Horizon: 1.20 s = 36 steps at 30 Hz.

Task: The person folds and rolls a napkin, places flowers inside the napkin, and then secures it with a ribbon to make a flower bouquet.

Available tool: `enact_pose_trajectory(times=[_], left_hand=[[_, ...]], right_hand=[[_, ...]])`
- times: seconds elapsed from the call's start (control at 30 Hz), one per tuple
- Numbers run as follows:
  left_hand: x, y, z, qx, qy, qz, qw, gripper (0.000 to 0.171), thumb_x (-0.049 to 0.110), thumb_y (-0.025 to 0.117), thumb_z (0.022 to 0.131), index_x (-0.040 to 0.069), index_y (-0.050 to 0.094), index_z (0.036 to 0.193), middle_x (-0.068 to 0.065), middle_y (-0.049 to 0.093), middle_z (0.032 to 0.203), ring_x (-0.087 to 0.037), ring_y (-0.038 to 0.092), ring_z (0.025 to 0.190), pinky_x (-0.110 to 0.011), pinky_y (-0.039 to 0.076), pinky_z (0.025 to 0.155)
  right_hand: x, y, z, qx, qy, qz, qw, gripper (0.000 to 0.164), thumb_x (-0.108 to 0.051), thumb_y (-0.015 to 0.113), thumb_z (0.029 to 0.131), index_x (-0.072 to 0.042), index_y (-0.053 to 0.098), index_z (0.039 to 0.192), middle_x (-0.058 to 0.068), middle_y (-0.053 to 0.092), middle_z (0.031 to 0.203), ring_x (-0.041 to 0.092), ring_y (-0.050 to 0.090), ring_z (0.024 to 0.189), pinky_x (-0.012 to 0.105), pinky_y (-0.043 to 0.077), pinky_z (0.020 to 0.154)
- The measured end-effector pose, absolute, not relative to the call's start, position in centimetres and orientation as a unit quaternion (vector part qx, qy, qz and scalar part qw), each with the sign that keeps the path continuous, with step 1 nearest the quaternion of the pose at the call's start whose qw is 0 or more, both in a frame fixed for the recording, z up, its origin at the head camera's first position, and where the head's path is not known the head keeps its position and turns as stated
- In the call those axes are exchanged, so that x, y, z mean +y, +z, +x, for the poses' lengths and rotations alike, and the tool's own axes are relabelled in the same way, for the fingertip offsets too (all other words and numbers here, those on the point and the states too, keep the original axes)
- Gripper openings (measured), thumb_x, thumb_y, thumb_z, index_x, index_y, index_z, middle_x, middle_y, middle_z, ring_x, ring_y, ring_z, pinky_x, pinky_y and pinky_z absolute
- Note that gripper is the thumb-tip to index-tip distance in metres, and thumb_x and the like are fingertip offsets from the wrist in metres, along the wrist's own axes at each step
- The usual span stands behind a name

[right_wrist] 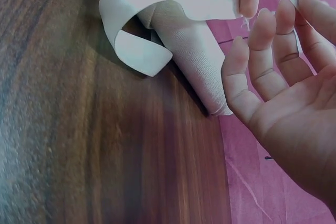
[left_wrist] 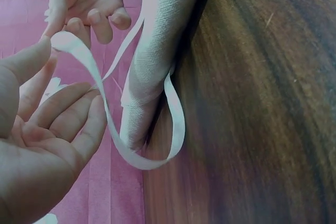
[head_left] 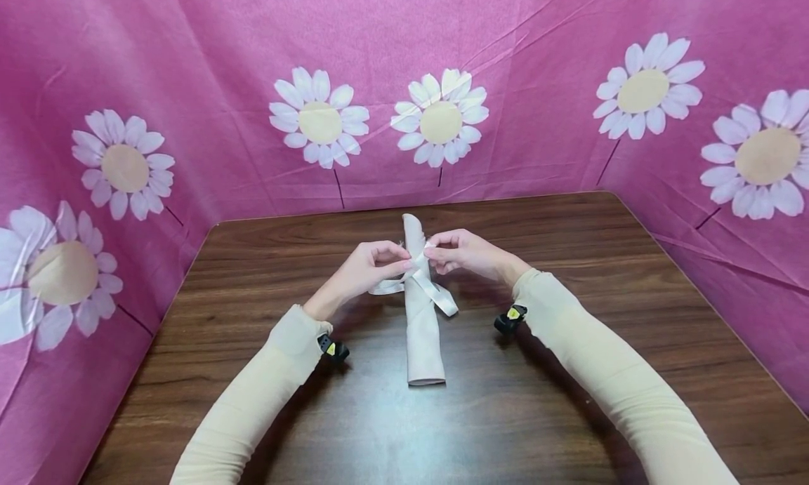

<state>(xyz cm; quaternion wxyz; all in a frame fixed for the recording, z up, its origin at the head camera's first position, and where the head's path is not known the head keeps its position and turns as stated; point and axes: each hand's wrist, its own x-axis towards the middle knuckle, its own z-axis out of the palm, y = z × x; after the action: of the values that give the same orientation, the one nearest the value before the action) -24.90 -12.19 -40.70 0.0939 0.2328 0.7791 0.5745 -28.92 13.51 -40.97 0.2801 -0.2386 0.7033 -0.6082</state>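
A rolled cream cloth (head_left: 423, 337) lies lengthwise on the table. Around its upper half runs a white ribbon (head_left: 436, 293), with one loose tail slanting down to the right and a loop out to the left. My left hand (head_left: 376, 266) pinches the ribbon between thumb and forefinger just over the roll. Close on the other side, my right hand (head_left: 464, 252) pinches another part of the ribbon. In the left wrist view the ribbon loop (left_wrist: 176, 124) hangs beside the rolled cloth (left_wrist: 163, 35). The right wrist view shows the curled ribbon tail (right_wrist: 142, 53) resting against the roll.
The dark wooden table (head_left: 303, 415) carries the roll near its middle. A pink curtain (head_left: 404, 22) with large white daisies surrounds its back and sides. Black wrist cameras (head_left: 333, 348) are strapped at the ends of both cream sleeves.
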Motion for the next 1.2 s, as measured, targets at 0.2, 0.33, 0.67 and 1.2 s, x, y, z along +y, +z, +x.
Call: enact_pose_trajectory(times=[0.2,0.33,0.67,1.2], left_hand=[[-12.3,-40.4,-24.9,0.761,0.604,0.223,0.075,0.027,0.0,0.075,0.091,-0.011,0.066,0.114,-0.024,0.071,0.114,-0.031,0.069,0.109,-0.029,0.055,0.088],[-12.4,-40.4,-25.0,0.74,0.632,0.223,0.056,0.025,-0.011,0.072,0.087,-0.012,0.066,0.111,-0.027,0.07,0.114,-0.036,0.069,0.105,-0.034,0.057,0.086],[-12.9,-40.3,-25.1,0.721,0.663,0.202,0.015,0.025,-0.018,0.072,0.083,-0.009,0.066,0.105,-0.024,0.073,0.104,-0.034,0.072,0.099,-0.038,0.058,0.084],[-13.2,-40.2,-25.0,0.75,0.63,0.197,-0.031,0.022,-0.012,0.078,0.082,-0.006,0.068,0.1,-0.022,0.074,0.098,-0.03,0.074,0.09,-0.028,0.057,0.081]], right_hand=[[13.9,-41.1,-29.1,0.696,-0.623,-0.219,0.281,0.013,-0.016,0.063,0.102,-0.004,0.067,0.104,0.015,0.059,0.092,0.018,0.058,0.081,0.039,0.055,0.084],[14.1,-41.3,-29.4,0.697,-0.627,-0.206,0.281,0.011,-0.016,0.063,0.101,-0.006,0.067,0.101,0.009,0.059,0.088,0.016,0.058,0.08,0.038,0.056,0.082],[14.8,-41.6,-29.5,0.702,-0.625,-0.191,0.284,0.012,-0.016,0.064,0.101,-0.004,0.068,0.102,0.014,0.06,0.089,0.015,0.058,0.077,0.033,0.056,0.078],[15.1,-41.7,-29.7,0.702,-0.625,-0.188,0.284,0.012,-0.016,0.064,0.101,-0.005,0.068,0.103,0.009,0.059,0.085,0.015,0.057,0.076,0.038,0.056,0.079]])
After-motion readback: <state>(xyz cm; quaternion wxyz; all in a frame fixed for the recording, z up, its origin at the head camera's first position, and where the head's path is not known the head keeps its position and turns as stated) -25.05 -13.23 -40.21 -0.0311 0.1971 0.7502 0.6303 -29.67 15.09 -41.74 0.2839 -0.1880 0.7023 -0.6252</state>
